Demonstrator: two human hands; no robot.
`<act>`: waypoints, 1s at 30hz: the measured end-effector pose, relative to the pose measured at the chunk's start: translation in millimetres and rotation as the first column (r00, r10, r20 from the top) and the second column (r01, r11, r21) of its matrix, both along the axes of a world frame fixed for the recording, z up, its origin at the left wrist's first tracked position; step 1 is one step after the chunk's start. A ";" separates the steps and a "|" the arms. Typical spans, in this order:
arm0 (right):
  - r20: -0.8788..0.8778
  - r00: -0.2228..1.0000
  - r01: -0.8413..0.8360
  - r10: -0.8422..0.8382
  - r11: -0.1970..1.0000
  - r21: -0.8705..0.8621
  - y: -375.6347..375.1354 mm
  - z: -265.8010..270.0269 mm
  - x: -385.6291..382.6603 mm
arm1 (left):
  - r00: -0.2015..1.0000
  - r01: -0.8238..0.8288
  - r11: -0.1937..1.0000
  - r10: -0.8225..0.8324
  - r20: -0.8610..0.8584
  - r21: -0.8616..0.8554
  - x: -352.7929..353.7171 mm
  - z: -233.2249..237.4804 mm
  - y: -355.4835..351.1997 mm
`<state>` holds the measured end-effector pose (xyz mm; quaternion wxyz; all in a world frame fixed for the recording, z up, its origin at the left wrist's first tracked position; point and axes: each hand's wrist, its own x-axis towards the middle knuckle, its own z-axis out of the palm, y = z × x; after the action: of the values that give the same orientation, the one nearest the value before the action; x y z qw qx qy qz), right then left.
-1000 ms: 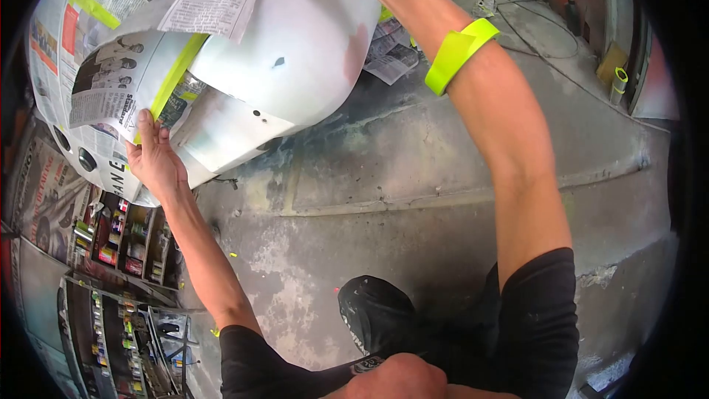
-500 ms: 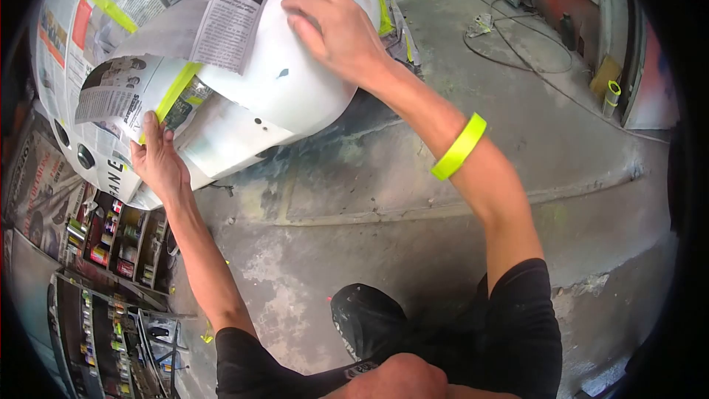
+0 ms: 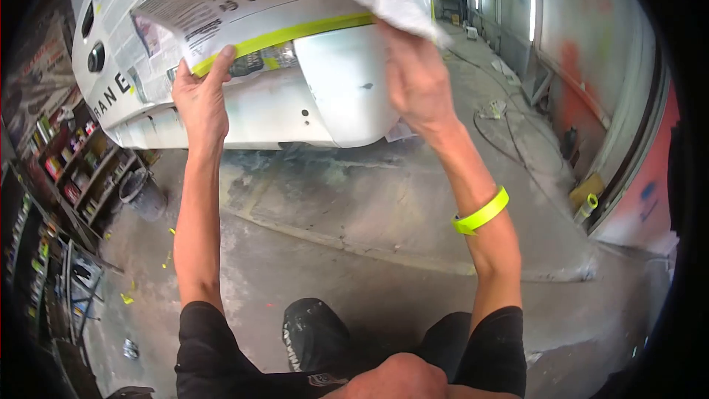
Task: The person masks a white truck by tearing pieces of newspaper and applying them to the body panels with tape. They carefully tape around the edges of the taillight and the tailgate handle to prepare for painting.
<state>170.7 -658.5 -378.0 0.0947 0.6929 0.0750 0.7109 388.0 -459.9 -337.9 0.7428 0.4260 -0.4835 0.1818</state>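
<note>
A newspaper sheet (image 3: 273, 1) with yellow-green masking tape (image 3: 303, 29) along its lower edge is stretched between my hands, in front of a white car body (image 3: 343, 89). My left hand (image 3: 203, 103) pinches its left corner, thumb against the taped edge. At the other end, my right hand (image 3: 421, 85), slightly blurred, grips the sheet; its fingertips are partly hidden by paper. More newspaper (image 3: 151, 4) is stuck over the car's upper panels. Bare white paint shows on the lower corner, with a small dark patch. A loop of the same tape (image 3: 484, 213) circles my right forearm.
Shelves of cans and bottles (image 3: 81, 170) stand at left, beside a grey bucket (image 3: 144, 193). Tape scraps (image 3: 127, 298) lie on the concrete floor. A cable (image 3: 509, 140) snakes along the floor at right, near a tape roll (image 3: 587, 208) by the wall.
My right hand has left the white panel and now holds the sheet's right end. The taped edge has gone from steeply slanted to nearly level. The view has shifted, showing more wall at right.
</note>
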 end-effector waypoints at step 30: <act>-0.193 0.866 0.417 -0.462 0.879 -0.231 30.5 29.5 14.8 | 0.978 0.208 0.957 -0.206 0.028 -0.203 11.1 -2.3 -24.9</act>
<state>185.5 -628.1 -348.5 0.3075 0.7615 -0.0099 0.5705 399.1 -484.8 -340.3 0.7960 0.2939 -0.5065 0.1532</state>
